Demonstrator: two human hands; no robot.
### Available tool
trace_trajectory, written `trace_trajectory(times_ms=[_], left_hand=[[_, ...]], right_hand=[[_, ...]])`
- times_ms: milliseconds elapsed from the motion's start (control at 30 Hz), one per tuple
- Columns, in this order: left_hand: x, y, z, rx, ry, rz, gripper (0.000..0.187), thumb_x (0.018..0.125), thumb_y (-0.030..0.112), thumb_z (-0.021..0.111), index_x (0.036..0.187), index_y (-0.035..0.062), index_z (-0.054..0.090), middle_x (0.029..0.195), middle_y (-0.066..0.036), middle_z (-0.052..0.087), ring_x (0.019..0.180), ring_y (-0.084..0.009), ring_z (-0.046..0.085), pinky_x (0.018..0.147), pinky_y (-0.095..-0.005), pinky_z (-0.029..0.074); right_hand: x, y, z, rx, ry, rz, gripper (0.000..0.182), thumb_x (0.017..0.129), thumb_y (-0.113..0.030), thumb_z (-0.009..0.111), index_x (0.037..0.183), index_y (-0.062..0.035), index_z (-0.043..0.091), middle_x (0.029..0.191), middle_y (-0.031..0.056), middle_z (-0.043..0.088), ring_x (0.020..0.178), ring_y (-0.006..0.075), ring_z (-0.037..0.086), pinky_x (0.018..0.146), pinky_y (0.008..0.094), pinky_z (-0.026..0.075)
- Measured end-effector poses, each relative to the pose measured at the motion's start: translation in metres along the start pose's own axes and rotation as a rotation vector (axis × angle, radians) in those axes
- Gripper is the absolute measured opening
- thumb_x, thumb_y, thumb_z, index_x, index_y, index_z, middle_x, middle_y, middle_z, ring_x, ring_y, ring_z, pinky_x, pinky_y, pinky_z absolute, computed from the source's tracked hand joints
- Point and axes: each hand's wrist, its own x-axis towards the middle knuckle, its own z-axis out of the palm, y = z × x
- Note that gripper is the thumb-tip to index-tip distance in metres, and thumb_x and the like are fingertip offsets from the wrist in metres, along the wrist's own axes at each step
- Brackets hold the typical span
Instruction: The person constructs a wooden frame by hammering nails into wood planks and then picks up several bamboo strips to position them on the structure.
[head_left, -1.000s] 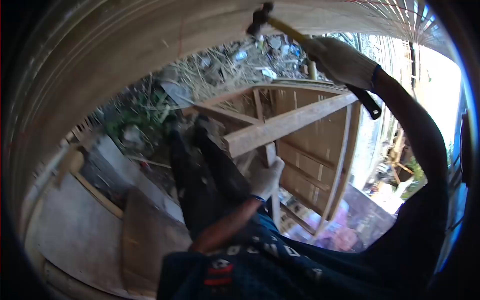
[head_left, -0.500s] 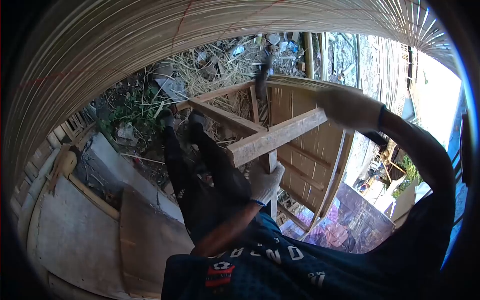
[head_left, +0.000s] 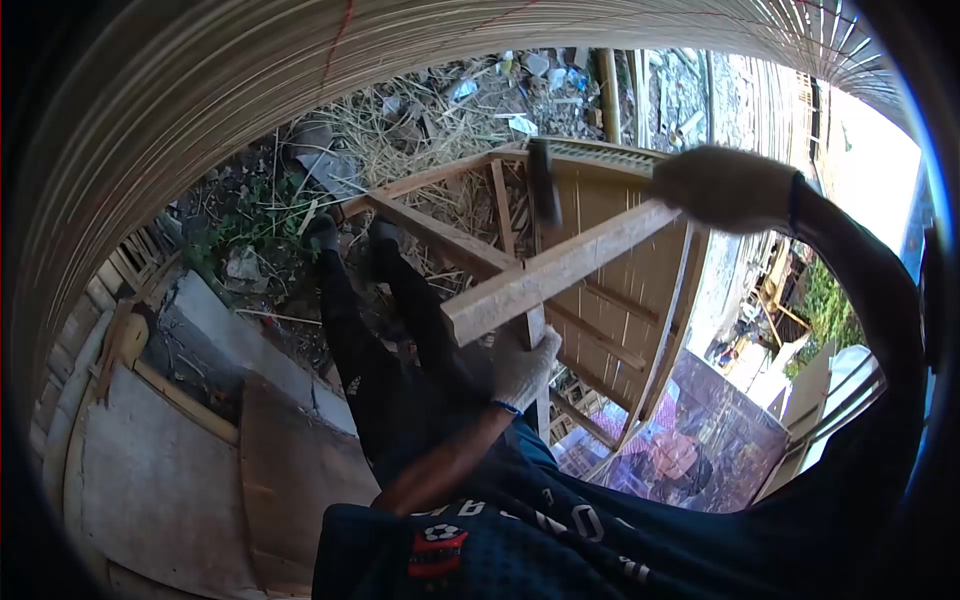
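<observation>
Hammer (head_left: 543,182), dark-headed, is hanging lower than a moment earlier, its head now showing just beyond the pale wooden beam (head_left: 570,268), while the gloved right hand (head_left: 730,188), blurred, is closing around its handle. Gloved left hand (head_left: 524,370) is wrapping its fingers around a wooden post (head_left: 532,324) directly below the beam. Panelled wooden frame (head_left: 588,205) is standing beside both, with straw and scraps (head_left: 420,125) lying on the ground beyond and a patterned sheet (head_left: 715,430) lying near its lower end.

Makeshift outdoor work spot, with littered, straw-strewn ground (head_left: 430,130) and slatted bamboo (head_left: 240,90).
</observation>
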Motion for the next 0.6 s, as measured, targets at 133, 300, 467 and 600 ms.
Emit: trace_trajectory(times_ms=[133, 300, 467, 600], left_hand=[[0.003, 0.024, -0.002, 0.095, 0.03, -0.026, 0.022, 0.084, 0.022, 0.076, 0.086, 0.0017, 0.068, 0.066, -0.007, 0.065, 0.069, -0.0212, 0.071, 0.064, -0.0388, 0.054], [-0.001, -0.001, 0.006, 0.081, 0.138, 0.156, 0.023, 0.084, 0.022, 0.077, 0.082, 0.0024, 0.066, 0.066, -0.007, 0.065, 0.062, -0.0199, 0.069, 0.058, -0.0382, 0.053], [0.006, 0.022, 0.003, 0.078, 0.041, 0.037, 0.019, 0.085, 0.02, 0.076, 0.084, 0.0031, 0.066, 0.063, -0.007, 0.064, 0.056, -0.0174, 0.067, 0.053, -0.0359, 0.052], [-0.003, 0.034, 0.003, 0.118, 0.092, 0.128, 0.018, 0.084, 0.018, 0.076, 0.083, 0.0031, 0.066, 0.064, -0.006, 0.063, 0.057, -0.0163, 0.067, 0.053, -0.0353, 0.052]], right_hand=[[0.008, -0.026, -0.001, 0.144, 0.487, 0.241, 0.039, 0.099, -0.001, 0.05, 0.138, -0.0002, 0.051, 0.097, 0.014, 0.063, 0.088, 0.0259, 0.066, 0.087, 0.0399, 0.058], [-0.008, -0.05, -0.009, 0.137, -0.24, 0.047, 0.032, 0.11, -0.024, 0.043, 0.123, -0.0001, 0.061, 0.094, 0.0124, 0.065, 0.09, 0.0215, 0.068, 0.087, 0.0382, 0.06], [0.003, -0.036, -0.002, 0.411, 0.29, 0.179, 0.025, 0.108, -0.023, 0.047, 0.117, -0.0025, 0.059, 0.096, 0.0126, 0.065, 0.082, 0.0218, 0.068, 0.079, 0.0378, 0.06], [-0.008, -0.045, 0.054, 0.147, 0.285, -0.041, 0.035, 0.112, -0.035, 0.042, 0.108, -0.0057, 0.061, 0.085, 0.0107, 0.067, 0.077, 0.0227, 0.068, 0.081, 0.043, 0.058]])
